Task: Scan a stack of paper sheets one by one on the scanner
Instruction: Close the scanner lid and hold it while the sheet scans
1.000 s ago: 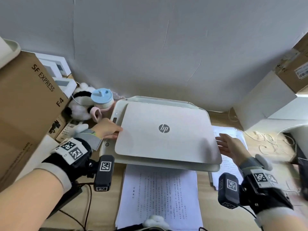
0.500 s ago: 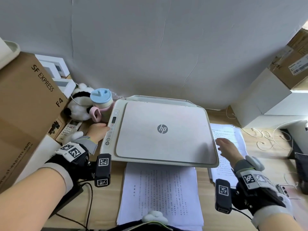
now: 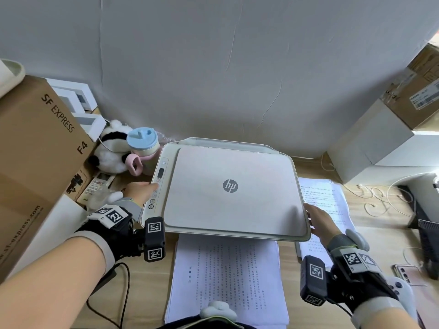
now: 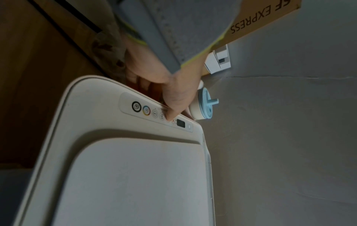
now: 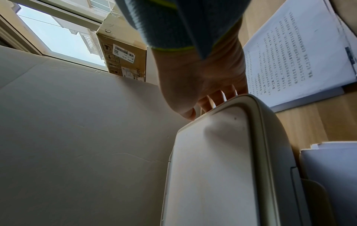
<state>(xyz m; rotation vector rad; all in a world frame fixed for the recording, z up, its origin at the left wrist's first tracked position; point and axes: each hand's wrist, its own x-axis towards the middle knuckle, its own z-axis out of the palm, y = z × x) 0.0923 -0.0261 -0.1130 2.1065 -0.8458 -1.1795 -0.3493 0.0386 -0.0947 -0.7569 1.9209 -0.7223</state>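
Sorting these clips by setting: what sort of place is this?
Probably a home office or small workroom: an HP scanner on a wooden desk, printed sheets, shipping boxes beside it.

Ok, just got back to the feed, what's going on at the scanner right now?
The scanner lid is shut. The left hand has a fingertip on a button of the control panel along the scanner's left edge, seemingly starting a scan. The right hand rests at the scanner's right front corner. One stack of printed sheets lies in front of the scanner, another pile of sheets lies to its right.
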